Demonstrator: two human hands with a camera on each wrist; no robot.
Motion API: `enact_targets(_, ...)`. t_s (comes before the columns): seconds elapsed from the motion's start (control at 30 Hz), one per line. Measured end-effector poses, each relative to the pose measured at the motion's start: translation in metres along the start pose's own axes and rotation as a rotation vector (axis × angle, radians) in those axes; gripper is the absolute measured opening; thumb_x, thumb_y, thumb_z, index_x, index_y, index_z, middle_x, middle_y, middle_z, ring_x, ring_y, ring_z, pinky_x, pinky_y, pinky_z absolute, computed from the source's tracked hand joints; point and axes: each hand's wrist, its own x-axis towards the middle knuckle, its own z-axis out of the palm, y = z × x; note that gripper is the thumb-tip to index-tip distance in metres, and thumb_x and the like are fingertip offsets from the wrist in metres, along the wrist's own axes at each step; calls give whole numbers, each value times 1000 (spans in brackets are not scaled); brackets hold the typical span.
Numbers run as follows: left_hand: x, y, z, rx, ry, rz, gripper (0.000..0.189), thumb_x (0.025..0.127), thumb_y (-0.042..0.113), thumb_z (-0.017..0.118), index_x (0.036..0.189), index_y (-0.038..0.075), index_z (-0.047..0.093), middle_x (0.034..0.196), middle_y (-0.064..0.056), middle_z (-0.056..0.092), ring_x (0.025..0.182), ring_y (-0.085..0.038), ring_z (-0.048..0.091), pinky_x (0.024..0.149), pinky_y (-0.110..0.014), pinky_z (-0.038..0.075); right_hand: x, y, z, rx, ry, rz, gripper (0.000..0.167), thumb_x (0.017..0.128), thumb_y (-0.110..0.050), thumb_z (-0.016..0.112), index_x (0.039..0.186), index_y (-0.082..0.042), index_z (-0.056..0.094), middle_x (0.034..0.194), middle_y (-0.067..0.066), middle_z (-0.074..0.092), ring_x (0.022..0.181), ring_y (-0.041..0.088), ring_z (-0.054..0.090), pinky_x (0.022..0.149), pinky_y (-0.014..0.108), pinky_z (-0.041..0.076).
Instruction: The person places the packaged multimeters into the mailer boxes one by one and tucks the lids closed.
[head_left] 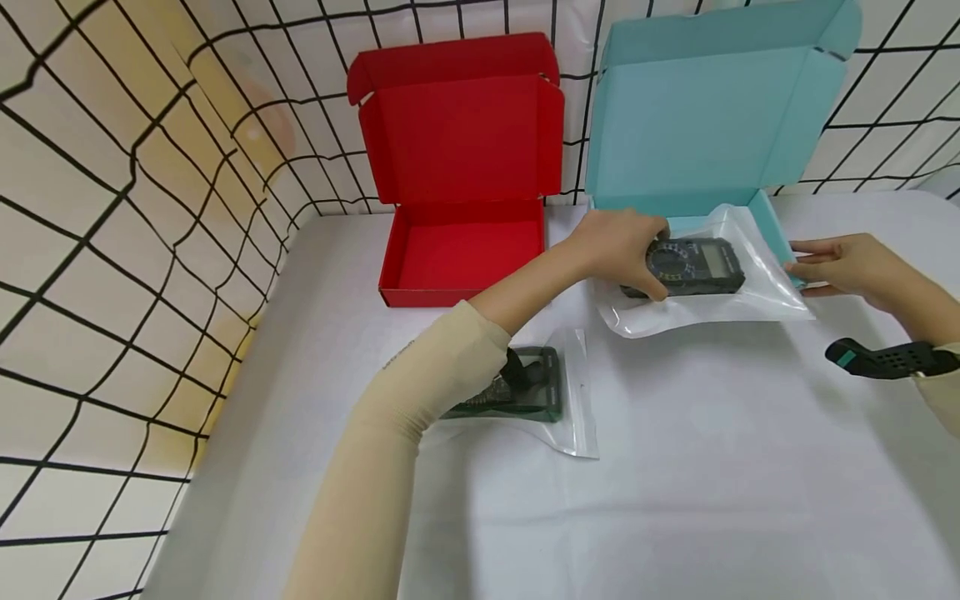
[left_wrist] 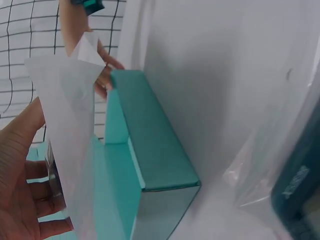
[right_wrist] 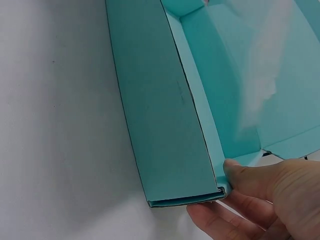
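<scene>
My left hand (head_left: 618, 250) grips a black multimeter (head_left: 701, 262) in a clear plastic bag (head_left: 750, 304), holding it over the open light-blue cardboard box (head_left: 720, 117). In the left wrist view, the white back of the bag (left_wrist: 67, 95) stands steeply tilted above the box's front wall (left_wrist: 155, 135). At the box's right front corner, my right hand (right_wrist: 255, 200) pinches the side wall, thumb on the inside and fingers outside. A second bagged multimeter (head_left: 551, 387) lies on the table, partly hidden under my left forearm.
An open red box (head_left: 465, 258) stands left of the light-blue one, its lid leaning back. Black wire mesh (head_left: 157, 242) runs along the left side and behind both boxes. A white cloth (head_left: 675, 467) covers the table.
</scene>
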Motion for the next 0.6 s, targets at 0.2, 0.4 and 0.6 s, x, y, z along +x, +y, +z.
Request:
enact_targets(0.2,9,-8,-10,-30,15,-22,67,73,62,58,130,28,45,114,13,55,98,-5,48,76,-25,41,-2,-2,0,-54,28,11,64,93,-29,53,138,9,28,124,39,44,72,10,60,71,43,54)
enact_targets(0.4,14,-11,-11,-32,16,-34,68,73,62,59,130,28,46,117,12,55,100,-6,48,77,-25,41,-6,-6,-2,-48,-1,-10,67,93,-31,53,137,12,26,130,41,35,73,5,59,72,42,54)
enact_targets(0.6,22,-14,-9,-39,8,-37,67,73,62,58,130,28,46,116,12,55,100,-5,48,77,-25,40,-5,-6,-1,12,-25,3,69,92,-30,54,138,12,23,132,40,31,72,4,61,73,42,54)
